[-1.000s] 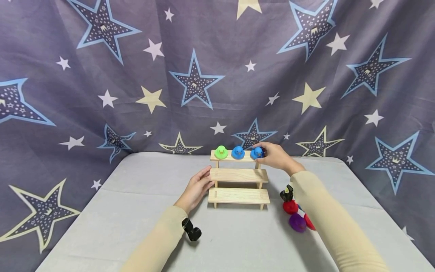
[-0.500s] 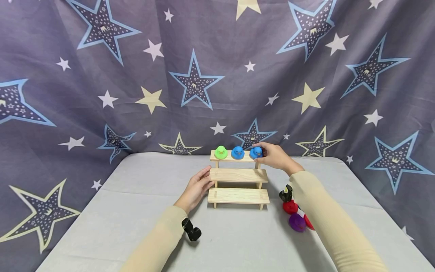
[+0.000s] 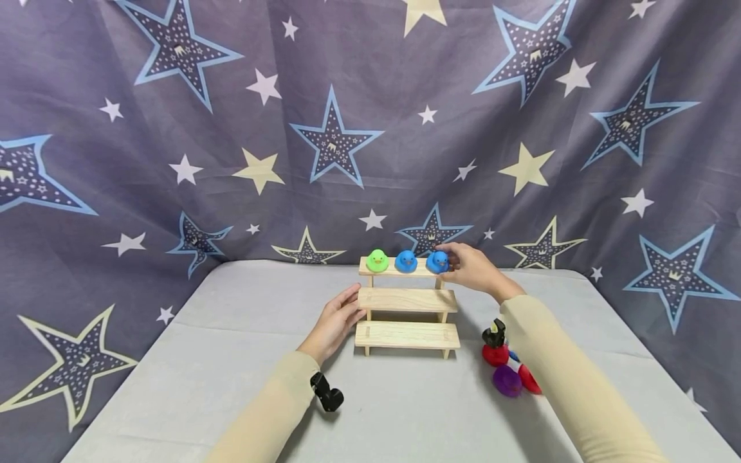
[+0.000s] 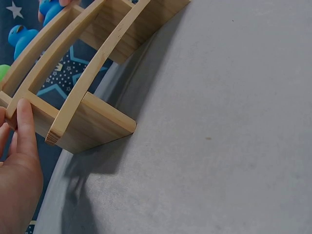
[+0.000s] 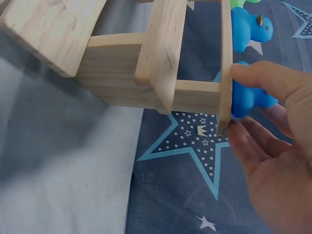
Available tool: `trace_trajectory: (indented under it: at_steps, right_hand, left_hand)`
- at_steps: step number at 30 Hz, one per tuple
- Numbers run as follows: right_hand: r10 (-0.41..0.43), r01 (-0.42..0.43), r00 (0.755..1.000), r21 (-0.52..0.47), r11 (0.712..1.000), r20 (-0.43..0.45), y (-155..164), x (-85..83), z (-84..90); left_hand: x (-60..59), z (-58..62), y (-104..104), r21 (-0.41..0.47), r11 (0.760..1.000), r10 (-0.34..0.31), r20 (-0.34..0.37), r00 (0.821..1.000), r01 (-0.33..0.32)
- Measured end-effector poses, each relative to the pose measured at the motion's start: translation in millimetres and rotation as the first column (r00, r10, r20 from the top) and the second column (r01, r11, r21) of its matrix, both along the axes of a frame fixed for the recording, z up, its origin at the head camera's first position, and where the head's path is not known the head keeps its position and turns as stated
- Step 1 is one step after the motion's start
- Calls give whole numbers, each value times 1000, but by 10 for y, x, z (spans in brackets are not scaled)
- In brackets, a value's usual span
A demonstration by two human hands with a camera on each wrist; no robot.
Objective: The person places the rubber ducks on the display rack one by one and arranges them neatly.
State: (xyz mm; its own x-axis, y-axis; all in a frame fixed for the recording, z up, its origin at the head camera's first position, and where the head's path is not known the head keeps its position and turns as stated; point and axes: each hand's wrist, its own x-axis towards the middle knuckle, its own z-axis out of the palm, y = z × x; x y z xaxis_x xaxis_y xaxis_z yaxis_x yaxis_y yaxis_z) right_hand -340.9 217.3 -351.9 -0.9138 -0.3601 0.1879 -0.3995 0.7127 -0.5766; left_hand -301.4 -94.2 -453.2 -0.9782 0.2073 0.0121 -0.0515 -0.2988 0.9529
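- Left hand (image 3: 336, 321): fingers straight, flat against the left end of the rack (image 3: 407, 299) at the middle step. Holds nothing, looks like it's just steadying the rack.
- Rack: three wooden steps, stands mid-table (image 3: 231, 360), upright.
- Top step, left to right: green duck (image 3: 377, 260), blue duck (image 3: 406, 260), second blue duck (image 3: 437, 261). All three upright, side by side, facing front.
- Right hand (image 3: 475, 267): thumb and fingers curled round the second blue duck at the right end of the top step. Wrist view shows the thumb (image 5: 265, 78) on the duck, which sits at the step's edge. Not let go yet.
- Middle and bottom steps: bare.
- Right of the rack, on the table, partly behind the right sleeve: red duck (image 3: 494, 354), purple duck (image 3: 507, 379), another red one (image 3: 529, 379). Not on the rack.
- Judgement: top row filled once the hand lets go, roughly a third done; two steps and at least three ducks left.
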Motion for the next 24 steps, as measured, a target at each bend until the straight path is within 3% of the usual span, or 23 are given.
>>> trace_trajectory:
  at_steps: [16, 24]
  right_hand:
    - [31, -29, 998, 40, 999, -46, 301, 308, 40]
    - [42, -40, 999, 61, 997, -21, 480, 469, 40]
  left_hand:
    - [-6, 0, 1, -5, 1000, -7, 1, 1000, 7]
    - [-5, -12, 2, -12, 1000, 2, 2, 1000, -2]
